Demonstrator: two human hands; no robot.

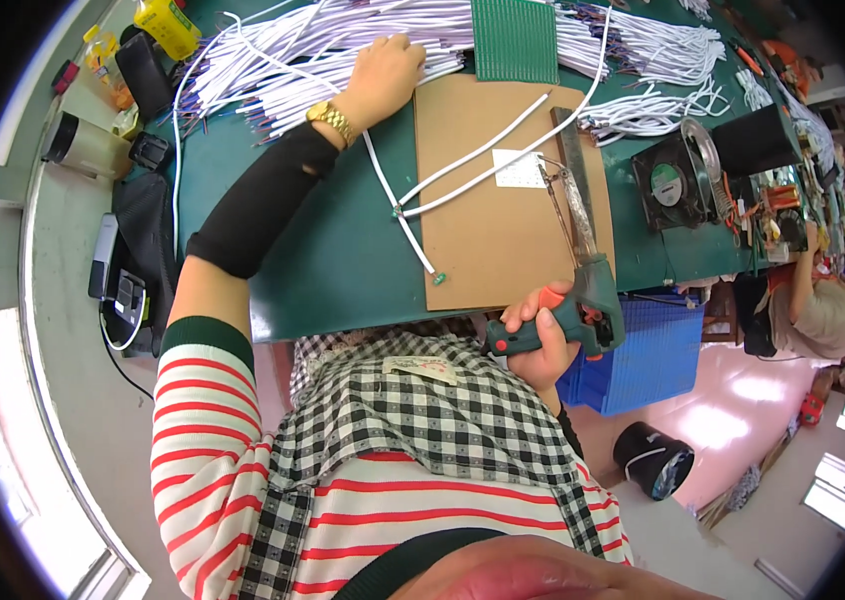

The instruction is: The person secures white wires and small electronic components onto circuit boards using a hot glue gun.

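Note:
My left hand (383, 78) rests on the near side of a large pile of white cables (293, 60). Its fingers are curled down among the cables, and their tips are hidden. In my right hand (545, 345), at the table's front edge, is a green soldering gun (595, 305) with an orange trigger, its thin metal tip pointing away over a brown cardboard sheet (493, 255). Left of the tip, a branched white cable assembly (483, 190) lies partly on the cardboard, with small green parts at its joint and near end. A dark metal bar (571, 150) lies beside the tip.
A green ribbed mat (515, 40) lies beyond the cardboard. At right stand a black fan (678, 185) and more cable bundles (653, 115). Bottles (168, 28) and a jar (88, 145) line the left. Below are a blue crate (643, 355) and black bucket (655, 458). Another person (818, 310) sits far right.

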